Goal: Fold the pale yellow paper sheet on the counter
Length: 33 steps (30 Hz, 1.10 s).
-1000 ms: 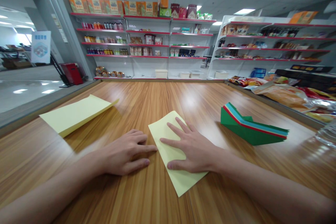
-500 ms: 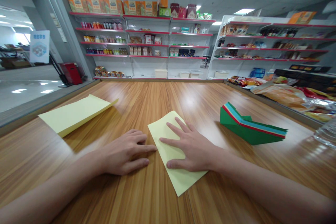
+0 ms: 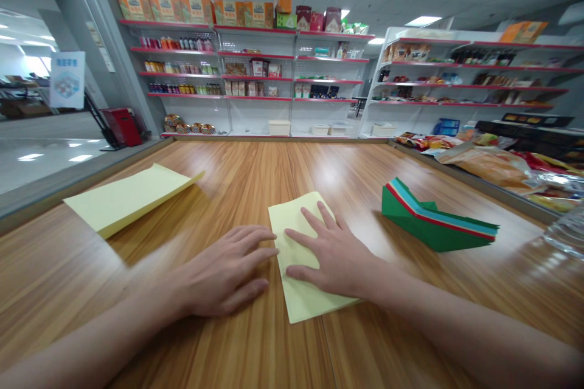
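A folded sheet of pale yellow paper (image 3: 296,292) lies flat on the wooden table in front of me. My right hand (image 3: 335,255) rests on it, palm down with fingers spread, hiding its right part. Just left of the paper is my left hand (image 3: 232,267), fingers stretched out and slightly apart, fingertips at or very near the paper's left edge. Nothing is held in it. More yellow paper (image 3: 132,197), with its near and right edges bent up, lies at the left of the table.
To the right stands a green folded paper piece (image 3: 433,225) with red, white and blue layers. A clear plastic object (image 3: 568,231) sits at the right edge. Snack bags (image 3: 488,164) lie beyond the table's right rim. Stocked shelves (image 3: 255,79) stand behind.
The folded paper has turned a little clockwise under my right hand, its lower corner moving left and up. My left hand's fingers have straightened and shifted slightly right.
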Each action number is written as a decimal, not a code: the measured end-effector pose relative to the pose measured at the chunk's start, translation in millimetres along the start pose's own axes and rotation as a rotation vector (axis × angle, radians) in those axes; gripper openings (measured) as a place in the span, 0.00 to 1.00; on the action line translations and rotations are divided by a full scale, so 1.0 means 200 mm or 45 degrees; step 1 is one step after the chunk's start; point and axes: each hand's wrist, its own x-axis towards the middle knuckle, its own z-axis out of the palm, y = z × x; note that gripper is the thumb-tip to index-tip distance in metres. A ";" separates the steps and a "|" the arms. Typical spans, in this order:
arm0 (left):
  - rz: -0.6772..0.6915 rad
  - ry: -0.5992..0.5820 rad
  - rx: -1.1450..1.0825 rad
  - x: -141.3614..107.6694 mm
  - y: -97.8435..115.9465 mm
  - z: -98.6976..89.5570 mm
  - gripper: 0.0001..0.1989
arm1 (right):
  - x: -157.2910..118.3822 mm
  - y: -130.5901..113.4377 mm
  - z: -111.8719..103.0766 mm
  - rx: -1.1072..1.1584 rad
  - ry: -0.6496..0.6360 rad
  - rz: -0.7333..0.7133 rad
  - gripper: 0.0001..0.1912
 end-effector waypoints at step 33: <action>0.023 0.103 -0.249 -0.01 -0.05 0.05 0.17 | 0.00 0.04 -0.07 0.045 -0.165 -0.505 0.44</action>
